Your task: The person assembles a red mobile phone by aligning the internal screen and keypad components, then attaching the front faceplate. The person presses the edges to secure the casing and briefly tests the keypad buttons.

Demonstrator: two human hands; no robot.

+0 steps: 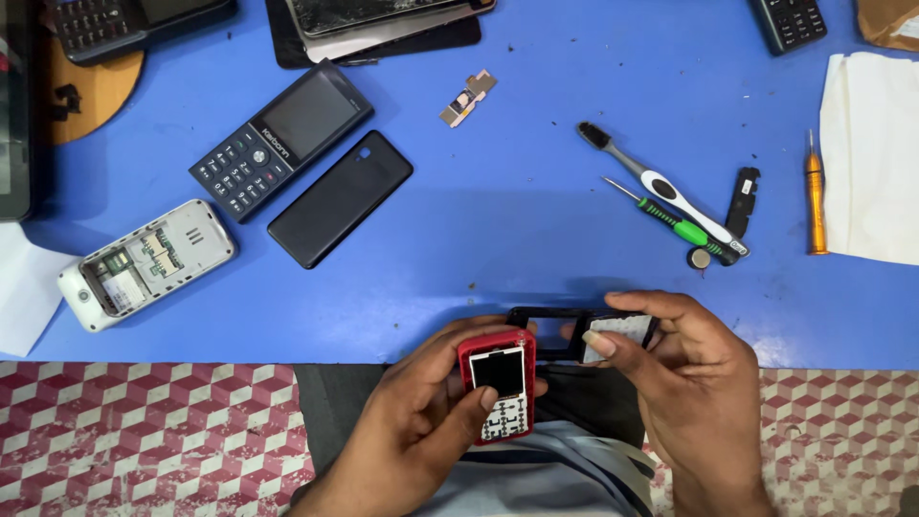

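Observation:
My left hand [421, 412] grips a small red keypad phone [500, 383] with its screen and white keys facing up; the thumb rests on the lower screen edge. My right hand [684, 369] holds a black front frame [550, 330] with a pale keypad sheet [622, 335] in it, just right of the red phone and above the table's near edge. The two parts lie close together, and I cannot tell if they touch.
On the blue table [517, 220] lie a dark keypad phone [282, 139], a black back cover [340, 198], an open white phone [144, 263], a brush [661, 187], a green screwdriver [670, 222], an orange screwdriver [815, 196], a small black part [742, 196] and white cloth [876, 153].

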